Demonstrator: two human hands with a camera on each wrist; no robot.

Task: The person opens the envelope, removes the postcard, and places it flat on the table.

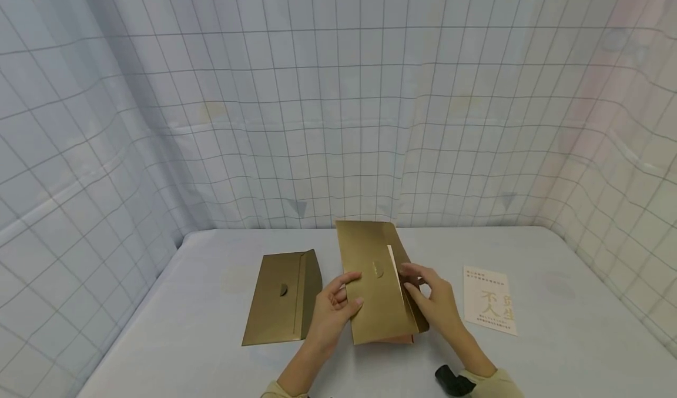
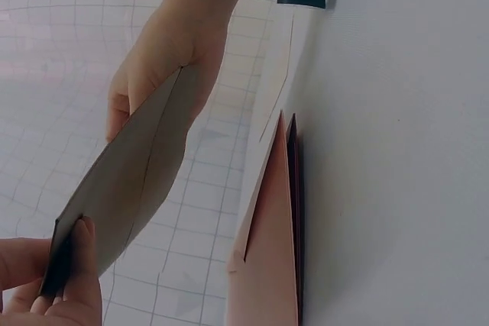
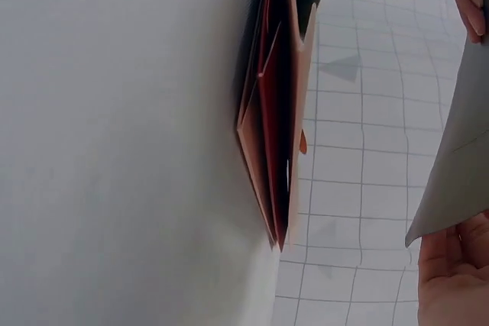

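Note:
A gold envelope (image 1: 370,286) with a half-round notch is held up above the table, its flap to the right. My left hand (image 1: 334,304) pinches its left edge, thumb on the front and fingers behind, as the left wrist view shows. At the flap side my right hand (image 1: 431,295) holds the envelope, fingertips bent in at the opening. Along that opening shows the thin white edge of a card (image 1: 394,268), mostly hidden inside. Under the envelope stands a pink and dark red folded stack (image 2: 267,265), its layers spread apart in the right wrist view.
On the left of the white table (image 1: 201,304) lies a second gold envelope (image 1: 275,298), flap to the right. A white card with gold characters (image 1: 489,299) lies on the right. A gridded curtain (image 1: 338,104) surrounds the table's back and sides.

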